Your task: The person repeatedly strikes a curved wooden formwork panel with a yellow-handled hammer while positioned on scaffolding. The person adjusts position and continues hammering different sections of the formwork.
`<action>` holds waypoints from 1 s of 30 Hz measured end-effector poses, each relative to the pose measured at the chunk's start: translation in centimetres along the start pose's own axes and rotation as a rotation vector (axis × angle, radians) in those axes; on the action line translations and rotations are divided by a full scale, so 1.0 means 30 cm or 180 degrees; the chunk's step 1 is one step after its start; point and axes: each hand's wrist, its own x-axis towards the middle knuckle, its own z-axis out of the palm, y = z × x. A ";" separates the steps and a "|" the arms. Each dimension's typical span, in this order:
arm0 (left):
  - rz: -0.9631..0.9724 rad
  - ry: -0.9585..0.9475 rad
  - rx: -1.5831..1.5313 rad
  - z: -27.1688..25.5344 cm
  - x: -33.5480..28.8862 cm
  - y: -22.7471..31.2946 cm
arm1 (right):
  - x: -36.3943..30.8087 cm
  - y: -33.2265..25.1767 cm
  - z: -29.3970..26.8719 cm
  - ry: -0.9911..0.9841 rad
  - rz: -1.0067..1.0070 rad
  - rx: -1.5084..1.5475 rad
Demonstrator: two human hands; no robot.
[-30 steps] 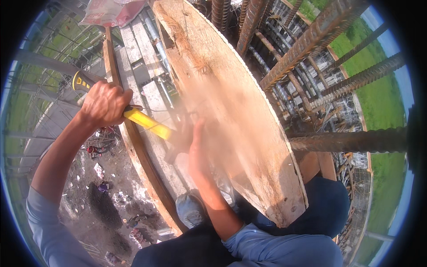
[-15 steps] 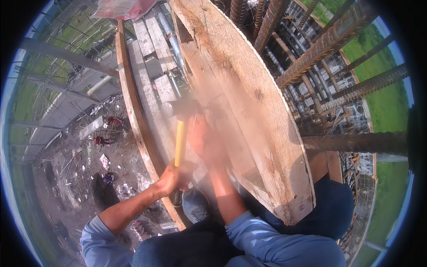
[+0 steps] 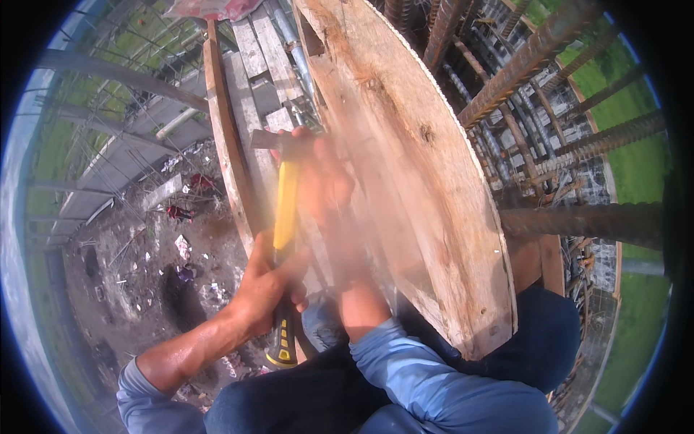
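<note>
A hammer [image 3: 287, 206] with a yellow and black handle stands tilted up in front of me, its metal head at the far end. My left hand [image 3: 266, 286] is wrapped round the lower handle, with the black butt showing below it. At the head, the curled fingers of my right hand [image 3: 325, 177] close on the hammer, though a hazy smear blurs them. Just right of that hand lies a long wooden form [image 3: 426, 159] made of boards, its edge curved.
Thick rusty rebars [image 3: 535, 65] jut in from the right. On the left, a curved wooden rail [image 3: 228, 137] runs beside weathered planks [image 3: 249, 50] and a metal pipe [image 3: 289, 40]. Littered ground [image 3: 137, 289] lies far below, past the rail. A steel tube [image 3: 123, 76] crosses at upper left.
The hammer has been drawn closer and turned, so its black butt now shows. My right hand has moved up over the head. The view has shifted slightly.
</note>
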 end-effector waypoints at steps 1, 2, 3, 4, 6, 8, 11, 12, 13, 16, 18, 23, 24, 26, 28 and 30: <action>0.0447 -0.0084 0.0501 -0.030 0.006 0.027 | -0.008 0.005 0.008 0.0156 -0.0146 -0.0057; 0.0548 0.0052 0.1057 -0.059 0.013 0.050 | -0.004 0.011 0.016 0.0319 -0.0214 -0.0241; 0.0799 -0.0071 0.1489 -0.086 0.017 0.070 | -0.004 0.017 0.025 0.0414 -0.0236 -0.0389; 0.0676 0.0070 0.2015 -0.111 0.021 0.092 | 0.001 0.020 0.033 0.0564 -0.0300 -0.0544; 0.1092 -0.0015 0.2263 -0.135 0.032 0.116 | 0.003 0.033 0.053 0.0710 -0.0381 -0.0383; 0.1429 -0.0119 0.2390 -0.150 0.033 0.137 | -0.004 0.048 0.075 0.0925 -0.0543 -0.0270; 0.1801 0.0232 0.3361 -0.166 0.049 0.168 | -0.076 0.044 0.094 0.0719 -0.0669 -0.1293; 0.1926 0.0317 0.3665 -0.175 0.059 0.179 | -0.109 0.037 0.093 0.0937 -0.0611 -0.1590; 0.2357 0.0293 0.3753 -0.185 0.070 0.187 | -0.142 0.027 0.089 0.1185 -0.0440 -0.1603; 0.2550 0.0055 0.3619 -0.220 0.095 0.195 | -0.228 -0.018 0.057 0.1211 -0.0900 -0.3625; 0.2796 -0.0015 0.3607 -0.241 0.107 0.200 | -0.260 -0.044 0.033 0.0986 -0.0867 -0.4132; 0.2548 0.0063 0.3381 -0.239 0.111 0.166 | -0.275 -0.035 0.028 0.1140 -0.0148 -0.3453; 0.2300 0.0196 0.3362 -0.225 0.109 0.141 | -0.274 -0.023 0.033 0.1249 -0.0003 -0.3091; 0.1986 0.0323 0.2854 -0.179 0.106 0.067 | -0.265 0.007 0.035 0.1321 0.0551 -0.0480; 0.1665 0.0255 0.2375 -0.145 0.100 0.005 | -0.246 0.043 0.024 0.1510 0.0206 -0.1732; 0.1674 0.0353 0.2376 -0.130 0.093 -0.020 | -0.192 0.069 -0.010 0.1846 0.0051 -0.2212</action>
